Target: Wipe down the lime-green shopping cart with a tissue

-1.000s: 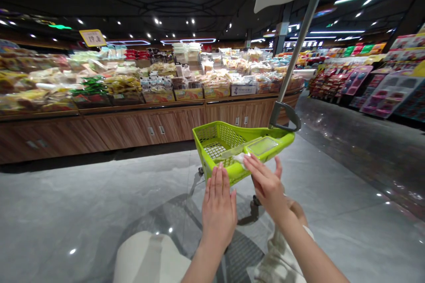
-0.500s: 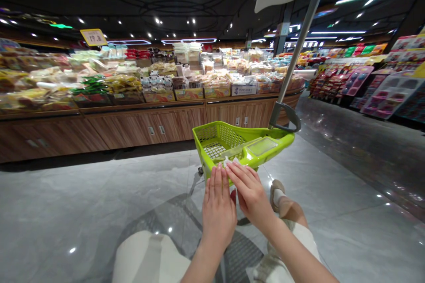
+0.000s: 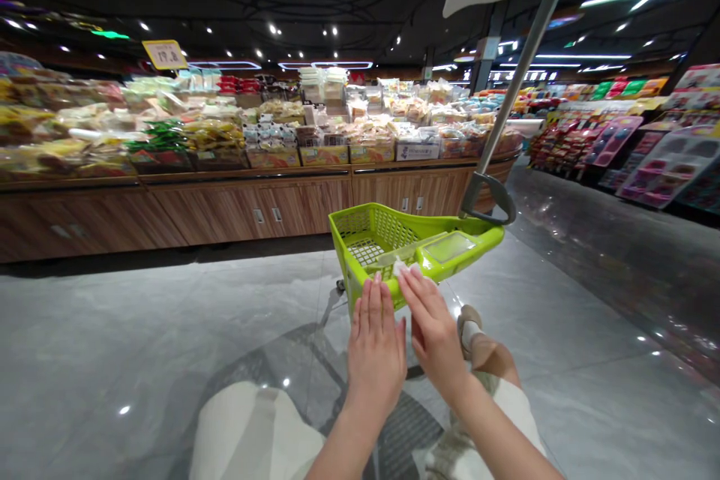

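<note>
Left hand (image 3: pixel 376 349) was flat, grip pressed together and holding nothing, at the green basket's (image 3: pixel 360 223) near rim. Right hand (image 3: pixel 433 330) beside it had its fingers on a white wipe (image 3: pixel 400 267) at that rim. Pinching or only pressing, I couldn't tell. Far rim and handle (image 3: pixel 488 195) untouched. Stocked table (image 3: pixel 304 199) beyond.
</note>
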`<state>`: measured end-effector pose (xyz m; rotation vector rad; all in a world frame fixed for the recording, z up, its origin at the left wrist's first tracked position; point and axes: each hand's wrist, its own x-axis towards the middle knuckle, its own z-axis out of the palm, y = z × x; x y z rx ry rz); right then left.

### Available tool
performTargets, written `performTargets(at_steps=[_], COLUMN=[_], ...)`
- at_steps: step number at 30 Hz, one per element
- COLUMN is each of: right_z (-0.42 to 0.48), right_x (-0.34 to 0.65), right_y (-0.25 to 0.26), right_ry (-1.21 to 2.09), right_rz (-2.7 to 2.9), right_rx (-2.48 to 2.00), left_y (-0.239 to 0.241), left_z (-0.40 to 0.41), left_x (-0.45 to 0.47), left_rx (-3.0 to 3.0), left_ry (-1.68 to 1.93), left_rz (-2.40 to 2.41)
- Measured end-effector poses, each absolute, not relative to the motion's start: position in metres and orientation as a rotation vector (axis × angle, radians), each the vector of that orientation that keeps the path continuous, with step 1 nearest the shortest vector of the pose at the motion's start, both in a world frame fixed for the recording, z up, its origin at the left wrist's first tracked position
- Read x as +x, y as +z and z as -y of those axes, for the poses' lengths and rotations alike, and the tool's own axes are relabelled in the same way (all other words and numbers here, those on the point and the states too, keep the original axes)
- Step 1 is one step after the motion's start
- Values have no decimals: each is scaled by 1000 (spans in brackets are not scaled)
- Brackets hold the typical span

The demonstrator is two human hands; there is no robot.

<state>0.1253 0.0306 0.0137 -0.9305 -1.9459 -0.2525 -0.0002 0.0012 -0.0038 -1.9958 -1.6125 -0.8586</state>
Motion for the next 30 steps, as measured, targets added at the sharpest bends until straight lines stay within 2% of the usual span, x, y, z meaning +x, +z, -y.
performTargets(at_steps=[5, 11, 15, 19, 24, 30], right_z=[-22, -27, -32, -42, -54, -31], right_x=[115, 128, 127, 147, 179, 126], right_y=[16, 22, 22, 21, 19, 13], right_ry=[-238, -296, -329, -402, -459, -346], right_rz=[2007, 2052, 2152, 2113, 1909, 1874], right_rx=[-821, -1017, -943, -931, -1146, -1175], left_y=[-4, -3, -3, -2, 0, -2], left_z=[-1, -2, -2, -2, -2, -1], left_x=[-5, -3, -3, -6, -5, -2], left_rx=[-2015, -2005, -2007, -2026, -2034, -2012], left_ry=[-849, -861, -863, -822, -845, -885], left_rz=[1581, 1593, 1591, 1573, 1565, 1593])
